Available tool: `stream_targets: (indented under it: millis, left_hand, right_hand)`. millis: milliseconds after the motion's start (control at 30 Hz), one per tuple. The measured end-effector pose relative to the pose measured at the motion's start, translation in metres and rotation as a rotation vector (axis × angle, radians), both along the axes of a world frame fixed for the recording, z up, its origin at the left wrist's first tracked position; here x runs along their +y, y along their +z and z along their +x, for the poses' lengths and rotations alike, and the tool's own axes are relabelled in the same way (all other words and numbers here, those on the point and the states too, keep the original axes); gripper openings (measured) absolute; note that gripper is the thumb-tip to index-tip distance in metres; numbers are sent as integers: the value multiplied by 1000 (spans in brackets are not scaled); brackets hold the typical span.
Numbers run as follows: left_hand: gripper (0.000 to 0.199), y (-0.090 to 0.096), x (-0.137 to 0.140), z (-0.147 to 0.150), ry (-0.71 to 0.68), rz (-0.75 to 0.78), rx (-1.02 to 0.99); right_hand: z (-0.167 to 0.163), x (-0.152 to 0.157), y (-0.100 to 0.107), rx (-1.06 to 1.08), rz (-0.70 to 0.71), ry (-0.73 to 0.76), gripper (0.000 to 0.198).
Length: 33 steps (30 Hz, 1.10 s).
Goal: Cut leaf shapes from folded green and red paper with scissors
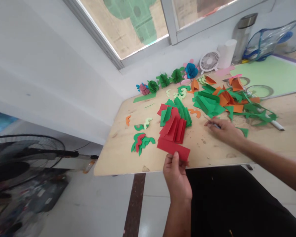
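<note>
My left hand (177,174) is closed on a red folded paper strip (174,148), with the thumb on top, at the table's front edge. Just beyond it lies a pile of red folded papers (172,128), with green folded papers (184,112) behind them. To the right, my right hand (223,130) is closed around a slim dark pen (215,125), low over the table; its full length is partly hidden by the fingers. Cut green and red paper shapes (141,143) lie to the left of the pile.
Paper flowers (164,80) line the wall beside a small white fan (209,61) and a steel flask (244,36). Green and orange papers (209,102), scissors (259,91) and a white marker (277,125) lie at right. A large fan (22,161) stands off the table's left.
</note>
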<state>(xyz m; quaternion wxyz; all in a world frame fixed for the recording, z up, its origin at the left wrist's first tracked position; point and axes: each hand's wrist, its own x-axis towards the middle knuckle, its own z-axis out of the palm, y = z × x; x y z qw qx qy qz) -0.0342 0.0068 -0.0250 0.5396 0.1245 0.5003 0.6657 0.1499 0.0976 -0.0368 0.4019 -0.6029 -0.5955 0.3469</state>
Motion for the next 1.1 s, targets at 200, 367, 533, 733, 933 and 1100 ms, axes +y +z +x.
stream_targets:
  millis: [200,367,533,733,933,1100]
  left_hand:
    - [25,-1,25,37,-104,18,-2]
    - [25,3,48,48,-104,54,-28]
    - [25,11,78,53,-108,120,-25]
    - [24,18,115,67,-81,181,-22]
    - [23,11,133,77,-86,190,-40]
    - [27,9,138,84,-143,188,-94]
  right_hand:
    - [15,-4,17,4,37,-133,23]
    - [-5,-25,16,482,-107,23,31]
    - [-9,-16,17,712,-189,56,37]
    - [-14,2,18,811,-242,76,34]
    - [-18,11,6,892,-249,95,34]
    - [-17,14,2,946,-269,75,36]
